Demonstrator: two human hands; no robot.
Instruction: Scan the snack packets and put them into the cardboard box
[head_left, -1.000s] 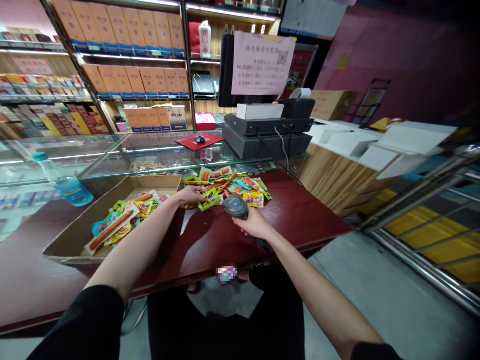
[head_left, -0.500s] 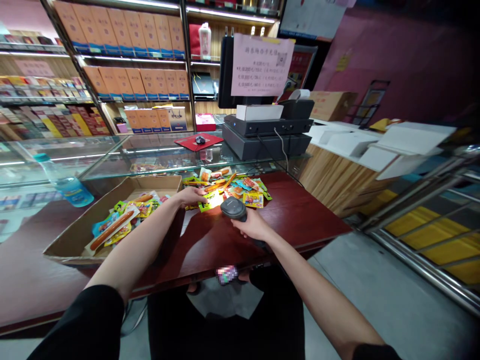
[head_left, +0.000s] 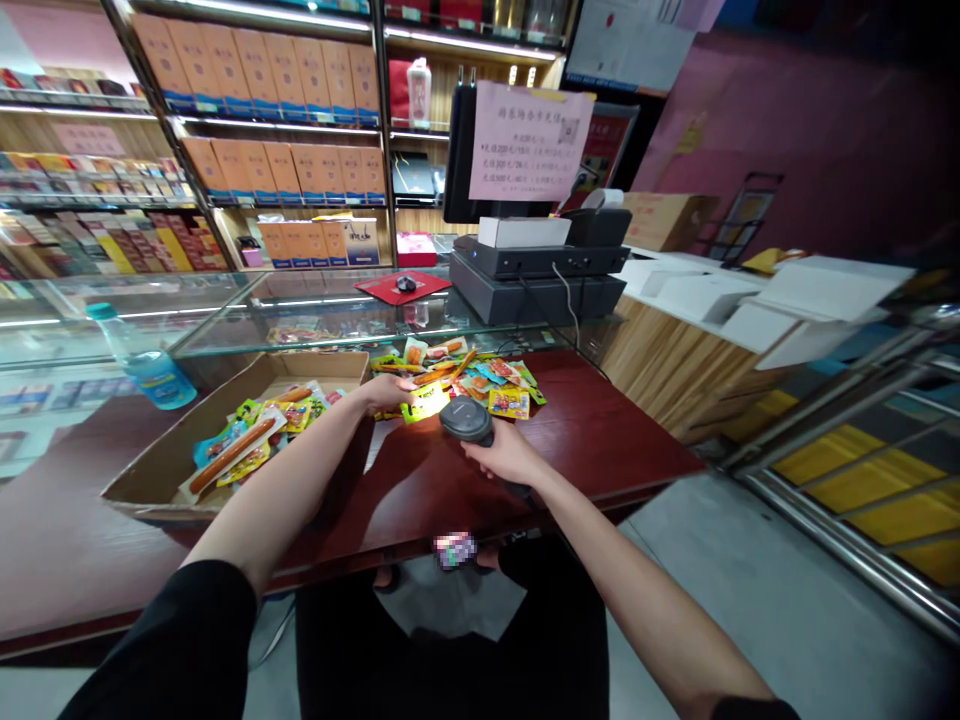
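My right hand (head_left: 508, 455) is wrapped round the handle of a dark barcode scanner (head_left: 466, 420), its head tilted to the left. Light from it falls on a yellow-green snack packet (head_left: 425, 402). My left hand (head_left: 386, 393) pinches that packet by its left end, just above the table. Behind both hands lies a loose pile of small wrapped snacks (head_left: 487, 372), sausages among them. To the left, an open cardboard box (head_left: 157, 485) holds more snack packets and a long wrapped sausage (head_left: 232, 458), partly behind my left forearm.
The dark red table (head_left: 585, 430) meets a glass counter (head_left: 315, 300) at the back. On the counter are a mouse on a red mat (head_left: 390, 288) and a cash register (head_left: 536, 285) with cables. A blue bottle (head_left: 154, 370) stands left of the box. Metal railings (head_left: 847, 540) run along the right.
The view has shifted slightly, so the scene sits a little further right and lower at the back. Both hands keep their holds on the packet and the scanner.
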